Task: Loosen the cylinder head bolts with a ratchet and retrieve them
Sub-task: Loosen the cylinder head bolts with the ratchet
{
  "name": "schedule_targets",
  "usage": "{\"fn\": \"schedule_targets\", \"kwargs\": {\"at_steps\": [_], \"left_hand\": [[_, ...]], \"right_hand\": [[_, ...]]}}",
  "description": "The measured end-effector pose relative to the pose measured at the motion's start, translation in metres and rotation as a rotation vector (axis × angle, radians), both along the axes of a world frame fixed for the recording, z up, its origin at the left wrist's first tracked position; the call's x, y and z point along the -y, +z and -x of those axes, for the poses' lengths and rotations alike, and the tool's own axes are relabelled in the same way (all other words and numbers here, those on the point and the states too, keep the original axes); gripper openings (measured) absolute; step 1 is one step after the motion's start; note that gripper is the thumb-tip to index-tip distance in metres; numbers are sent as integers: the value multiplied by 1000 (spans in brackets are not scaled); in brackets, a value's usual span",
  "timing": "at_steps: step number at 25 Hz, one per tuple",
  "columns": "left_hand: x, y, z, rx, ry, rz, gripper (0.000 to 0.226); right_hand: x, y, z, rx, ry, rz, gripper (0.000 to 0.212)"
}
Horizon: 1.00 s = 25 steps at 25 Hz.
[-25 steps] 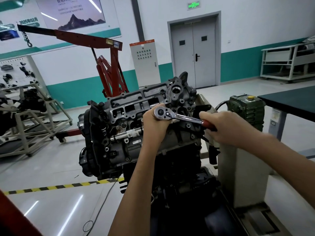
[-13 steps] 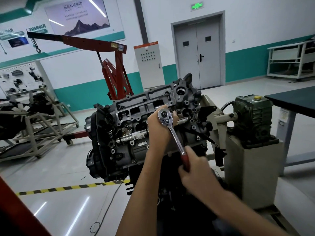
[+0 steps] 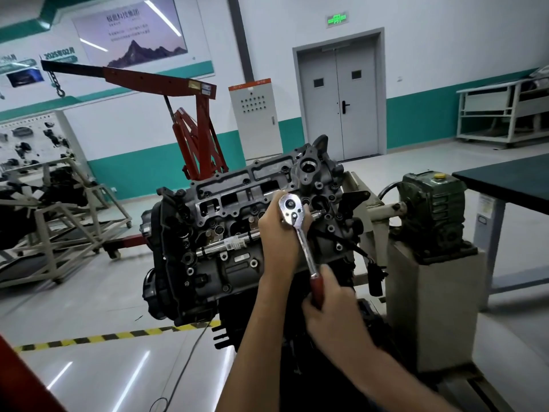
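A dark grey engine with its cylinder head (image 3: 237,197) facing me hangs on a stand in the middle of the view. A chrome ratchet (image 3: 300,233) with a red handle is set on the head near its right end, handle pointing down and to the right. My left hand (image 3: 279,233) wraps around the ratchet's head and covers the socket and bolt beneath. My right hand (image 3: 332,304) grips the red handle at the lower end. Several small bolts dot the head face.
The engine stand's green gearbox (image 3: 430,209) sits on a grey pedestal (image 3: 427,307) right of the engine. A dark table (image 3: 511,176) is at the far right. A red engine crane (image 3: 190,126) stands behind. Yellow-black floor tape (image 3: 118,336) runs left; another engine frame (image 3: 59,233) stands there.
The ratchet handle has swung from pointing right to pointing down-right, my right hand moving down with it. My left hand has stayed on the ratchet head.
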State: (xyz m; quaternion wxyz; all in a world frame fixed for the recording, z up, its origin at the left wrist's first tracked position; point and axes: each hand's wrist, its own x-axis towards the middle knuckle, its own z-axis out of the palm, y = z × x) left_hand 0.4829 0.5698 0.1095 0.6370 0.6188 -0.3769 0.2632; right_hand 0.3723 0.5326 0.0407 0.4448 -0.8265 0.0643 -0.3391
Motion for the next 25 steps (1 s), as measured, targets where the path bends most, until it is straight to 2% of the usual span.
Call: {"fn": "schedule_targets", "kwargs": {"at_steps": [2,4,6,9,11,13,17,19,22,25], "left_hand": [[0,-1,-4,-27,-13,55,40],[1,3,-8,-113,-68,76,39],[2,6,-8,-152,-55,45,38],[-2,10,-8,-112,-49,-39,39],[-7,11,-9,-95,-56,-71,33],[-9,9,-5,-82,-29,-76,32],[-5,1,4,-29,7,-17,26],[-6,2,2,-31,-4,1,35],[-6,5,-2,-103,-3,-4,45],[-5,8,-2,-133,-28,-2,44]], "right_hand": [[-24,-7,-9,21,41,-70,25],[-9,-3,-6,-26,77,-13,25],[33,15,4,-105,90,215,28],[102,67,8,-197,42,696,24],[120,86,6,-204,-26,859,26],[105,68,6,-164,-19,714,22],[18,5,0,-44,14,111,25],[-10,-4,-7,-21,66,-7,28],[14,8,-1,-52,76,144,26],[83,49,9,-168,90,553,21]]}}
